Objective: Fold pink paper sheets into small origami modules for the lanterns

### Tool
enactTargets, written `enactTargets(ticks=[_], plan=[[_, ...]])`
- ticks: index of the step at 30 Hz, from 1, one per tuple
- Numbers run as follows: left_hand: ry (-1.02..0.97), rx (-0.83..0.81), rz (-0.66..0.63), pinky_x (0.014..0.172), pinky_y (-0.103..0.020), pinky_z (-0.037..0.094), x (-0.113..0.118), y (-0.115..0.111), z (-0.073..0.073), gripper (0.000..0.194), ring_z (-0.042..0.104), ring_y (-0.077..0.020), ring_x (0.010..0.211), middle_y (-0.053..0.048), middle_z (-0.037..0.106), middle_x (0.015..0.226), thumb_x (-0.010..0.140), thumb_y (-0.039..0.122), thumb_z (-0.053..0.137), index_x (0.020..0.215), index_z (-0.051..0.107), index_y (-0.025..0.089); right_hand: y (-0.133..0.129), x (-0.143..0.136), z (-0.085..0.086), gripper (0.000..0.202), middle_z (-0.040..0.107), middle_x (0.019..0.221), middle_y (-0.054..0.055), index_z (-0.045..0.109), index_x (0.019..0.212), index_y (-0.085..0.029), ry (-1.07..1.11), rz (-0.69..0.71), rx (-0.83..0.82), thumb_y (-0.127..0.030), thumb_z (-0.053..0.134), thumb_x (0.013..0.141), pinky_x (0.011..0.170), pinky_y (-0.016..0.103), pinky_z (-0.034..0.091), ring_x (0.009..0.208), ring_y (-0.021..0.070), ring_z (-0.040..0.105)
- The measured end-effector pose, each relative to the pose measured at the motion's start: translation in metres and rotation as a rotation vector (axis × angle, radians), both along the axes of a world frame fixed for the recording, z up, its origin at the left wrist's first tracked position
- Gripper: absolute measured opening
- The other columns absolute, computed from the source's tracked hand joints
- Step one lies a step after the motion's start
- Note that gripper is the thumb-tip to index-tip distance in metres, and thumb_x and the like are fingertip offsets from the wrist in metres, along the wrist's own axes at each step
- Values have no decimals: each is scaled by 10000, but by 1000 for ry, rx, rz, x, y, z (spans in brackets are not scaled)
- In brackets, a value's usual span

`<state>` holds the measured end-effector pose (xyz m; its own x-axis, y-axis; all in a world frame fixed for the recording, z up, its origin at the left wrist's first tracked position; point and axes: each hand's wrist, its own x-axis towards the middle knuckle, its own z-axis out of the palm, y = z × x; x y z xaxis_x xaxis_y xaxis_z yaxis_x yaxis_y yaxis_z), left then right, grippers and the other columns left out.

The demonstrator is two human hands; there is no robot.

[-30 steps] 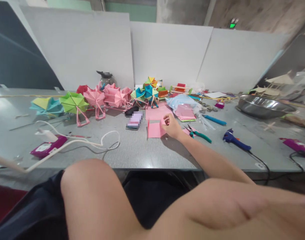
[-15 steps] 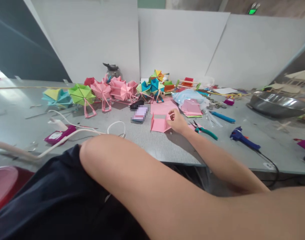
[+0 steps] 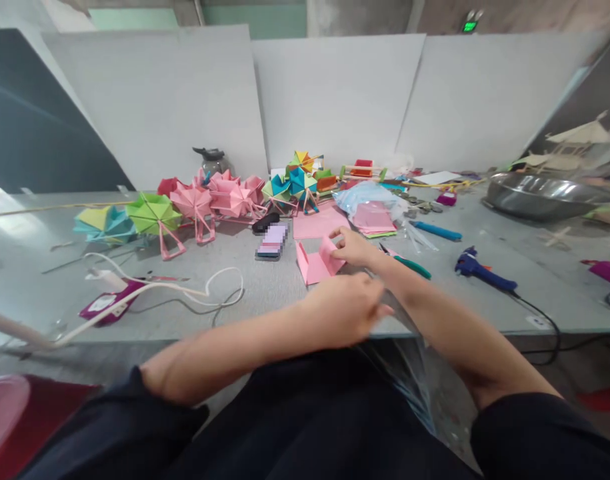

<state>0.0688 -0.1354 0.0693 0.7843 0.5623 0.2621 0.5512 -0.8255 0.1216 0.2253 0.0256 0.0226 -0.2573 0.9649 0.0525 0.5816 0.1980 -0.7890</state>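
Observation:
A folded pink paper [image 3: 312, 265] stands near the front of the table with its sides bent upward. My right hand [image 3: 353, 248] pinches its right-hand side between thumb and fingers. My left hand [image 3: 345, 310] is in the air in front of the paper, near my right forearm, its fingers smeared by motion. Pliers with teal handles [image 3: 412, 266] lie just right of my right hand, partly hidden by it. Behind the folded piece lies a flat pink sheet [image 3: 321, 221]. A phone [image 3: 272, 240] sits to the left of the folded paper.
Pink, green and blue folded-paper wheels [image 3: 192, 200] line the back left. A plastic bag [image 3: 367, 199] lies behind my right hand. To the right are a blue glue gun [image 3: 485, 272] with its cord and a steel basin [image 3: 549, 197]. White cable [image 3: 175, 287] loops across the left.
My left arm has swung down from across the lower view, bringing my left hand into sight near the paper. My right hand still grips the paper. The view has shifted.

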Motion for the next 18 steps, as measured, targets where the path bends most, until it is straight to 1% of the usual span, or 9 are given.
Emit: enactTargets(ticks=[2,4,5,7,9,11,13,15,18], plan=[[-93,-103,173,1029,-484,605,-19,29,-23,302,744,-339,1173,-188,767,1221,1103,383,563,1191,699,128,-4,3,6,543,538,647,-107,531,1206,-236,1,24,-57,-90,723,719,515,261,408,549,149,550],[-263,-207,297,1132,-567,541,-40,47,-44,327,703,-360,1256,-203,732,1301,1094,400,544,1238,683,142,-7,7,10,609,520,633,-116,534,1258,-239,28,65,-116,-92,764,713,510,258,445,545,148,559],[-390,-284,327,1159,-594,516,-50,52,-52,375,678,-372,1302,-216,705,1359,1084,456,547,1258,673,149,-9,8,11,651,520,632,-118,530,1292,-242,48,94,-150,-101,790,712,518,260,472,552,151,572],[-737,-567,246,1195,-582,490,-66,52,-60,555,585,-375,1444,-211,618,1522,1036,657,571,1343,640,199,-11,12,14,744,545,639,-115,517,1362,-247,81,149,-218,-129,844,704,543,273,523,570,159,607],[-1105,-949,83,1175,-606,496,-76,48,-59,777,538,-393,1498,-185,589,1580,965,866,505,1434,595,253,-11,15,15,822,578,645,-106,507,1410,-248,80,190,-270,-167,897,691,550,284,542,577,169,633],[-1384,-1222,-52,1189,-634,465,-80,42,-52,959,495,-402,1545,-163,597,1588,895,1003,379,1504,553,283,-11,18,15,852,594,640,-97,526,1408,-249,58,218,-296,-225,953,672,547,287,545,580,175,647],[-1534,-1340,-116,1227,-623,420,-81,39,-45,1052,456,-384,1587,-143,600,1597,870,1050,236,1539,537,296,-10,18,14,862,613,649,-87,543,1391,-250,45,260,-327,-285,989,654,553,292,551,587,178,657],[-1594,-1380,-138,1251,-611,388,-79,36,-40,1094,433,-369,1609,-130,592,1611,869,1048,122,1556,533,302,-11,18,15,853,621,651,-83,547,1363,-242,39,296,-341,-328,1001,645,553,292,550,588,178,659],[-1623,-1407,-156,1251,-628,365,-74,32,-37,1100,413,-377,1619,-124,574,1626,871,1035,75,1568,527,313,-13,17,18,788,611,640,-81,563,1302,-227,23,325,-329,-358,993,654,545,278,531,598,176,661]])
